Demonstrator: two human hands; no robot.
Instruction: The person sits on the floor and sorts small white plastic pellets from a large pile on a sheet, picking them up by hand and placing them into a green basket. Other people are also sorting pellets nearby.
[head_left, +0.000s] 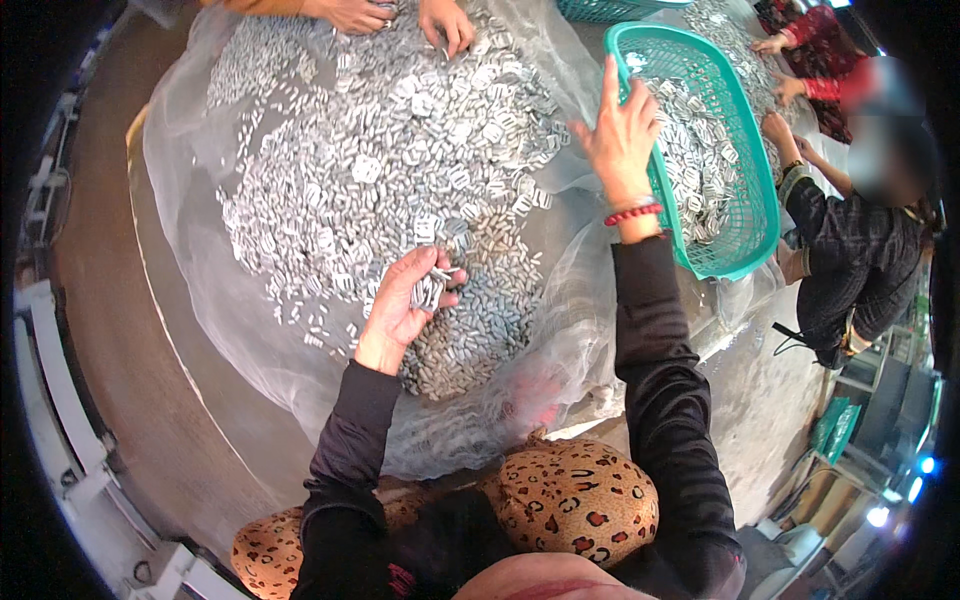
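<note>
My left hand (408,300) is curled around several small slotted metal pieces (430,290), just above the near part of a heap. That heap of small grey and silvery pieces (400,150) lies spread on a translucent mesh sheet (190,200); larger slotted flat pieces are mixed with small oblong ones. To the right, my right hand (622,140) is at the left rim of a green plastic basket (765,215), its fingers stretched and apart. Inside the basket lie many slotted metal pieces (695,160). Whether the right fingers press on the rim is unclear.
Across the heap, another person's two hands (447,25) reach into the pieces. At the right, co-workers (865,230) sit with their hands over another spread of pieces (735,40). A second green basket (610,8) stands at the far edge. White metal framing (60,370) runs along the left.
</note>
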